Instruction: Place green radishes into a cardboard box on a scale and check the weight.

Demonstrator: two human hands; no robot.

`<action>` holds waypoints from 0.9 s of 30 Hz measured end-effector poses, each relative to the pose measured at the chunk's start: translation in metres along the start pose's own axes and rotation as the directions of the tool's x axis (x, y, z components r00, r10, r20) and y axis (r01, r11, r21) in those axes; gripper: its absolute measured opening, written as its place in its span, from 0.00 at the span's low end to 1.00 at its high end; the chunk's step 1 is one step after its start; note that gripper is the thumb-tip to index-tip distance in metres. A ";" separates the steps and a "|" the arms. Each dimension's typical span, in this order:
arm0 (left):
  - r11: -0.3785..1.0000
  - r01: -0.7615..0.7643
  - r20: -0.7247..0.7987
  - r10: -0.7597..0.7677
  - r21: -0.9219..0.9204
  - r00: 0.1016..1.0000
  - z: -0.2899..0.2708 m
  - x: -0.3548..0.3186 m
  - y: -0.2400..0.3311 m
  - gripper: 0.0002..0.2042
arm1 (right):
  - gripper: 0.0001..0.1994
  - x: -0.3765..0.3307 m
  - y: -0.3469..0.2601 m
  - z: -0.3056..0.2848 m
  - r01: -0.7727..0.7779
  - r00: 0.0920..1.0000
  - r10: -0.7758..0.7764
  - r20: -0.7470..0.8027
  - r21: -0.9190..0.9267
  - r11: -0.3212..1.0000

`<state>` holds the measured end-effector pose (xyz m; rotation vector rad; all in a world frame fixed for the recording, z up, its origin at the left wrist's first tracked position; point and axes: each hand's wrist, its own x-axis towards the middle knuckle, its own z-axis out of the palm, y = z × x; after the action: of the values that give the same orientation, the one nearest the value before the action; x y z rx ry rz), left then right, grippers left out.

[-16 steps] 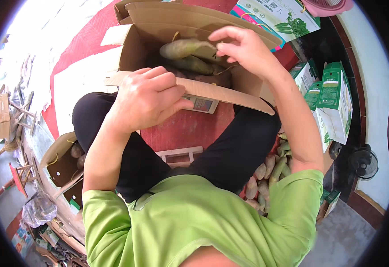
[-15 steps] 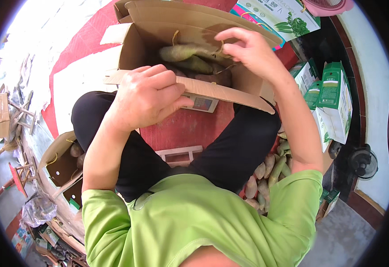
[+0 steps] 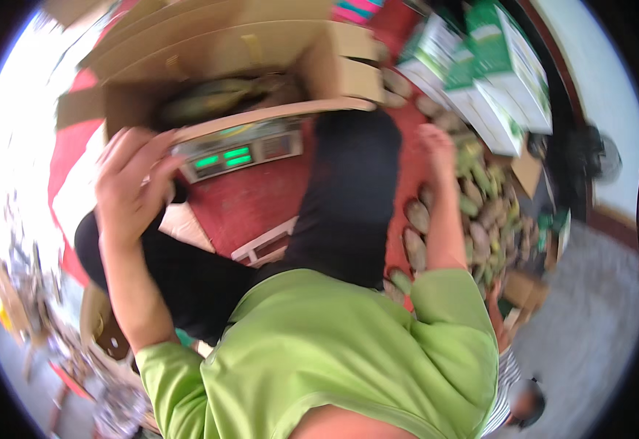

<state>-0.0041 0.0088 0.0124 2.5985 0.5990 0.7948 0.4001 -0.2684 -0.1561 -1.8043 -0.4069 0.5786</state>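
My left hand (image 3: 133, 186) rests with loose, spread fingers against the left end of the front flap of a brown cardboard box (image 3: 210, 51). Green oblong fruits (image 3: 217, 99) lie inside the box. Under the flap sits a weighing scale (image 3: 239, 150) with a lit green display. My right hand (image 3: 436, 146) is stretched out to the right, over a pile of green and brownish fruits (image 3: 480, 205) on the red floor mat. It looks empty, but the picture is blurred. I sit cross-legged in black trousers and a green shirt.
Green-and-white cartons (image 3: 495, 66) stand at the back right, beyond the fruit pile. A floor fan (image 3: 597, 157) stands by the right wall. An open brown box (image 3: 104, 329) and clutter lie at my lower left. Another person's head and striped sleeve (image 3: 517, 388) show at lower right.
My right hand has left the box and swung right, down to the fruit pile. The view has turned right and blurred. My left hand stays at the box flap.
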 end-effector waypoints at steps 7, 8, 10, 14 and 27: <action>0.923 0.378 -0.596 -0.267 0.067 0.757 -0.061 -0.058 -0.056 0.08 | 0.08 -0.131 0.149 -0.006 -0.081 0.950 0.236 0.206 -0.568 0.819; 0.853 0.510 -0.724 -0.421 -0.111 0.547 -0.068 -0.071 -0.070 0.11 | 0.08 -0.149 0.147 -0.003 -0.164 0.947 0.278 0.161 -0.499 0.851; 0.746 0.639 -0.661 -0.577 -0.188 0.480 -0.074 -0.089 -0.091 0.13 | 0.12 -0.160 0.170 -0.013 -0.258 0.857 0.476 0.197 -0.636 0.727; 0.571 0.813 -0.004 -0.818 0.115 0.575 -0.095 -0.122 -0.115 0.15 | 0.12 -0.179 0.300 -0.040 -0.560 0.828 0.560 0.024 0.035 0.828; -0.100 0.979 0.830 -0.550 -0.176 0.092 -0.097 -0.158 -0.156 0.20 | 0.11 -0.142 0.263 0.006 -0.349 0.816 0.391 0.426 -0.176 0.920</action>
<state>-0.2254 0.0843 -0.0514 0.9674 1.1934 -0.2066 0.2766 -0.4194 -0.3826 -1.8387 -0.3983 1.2939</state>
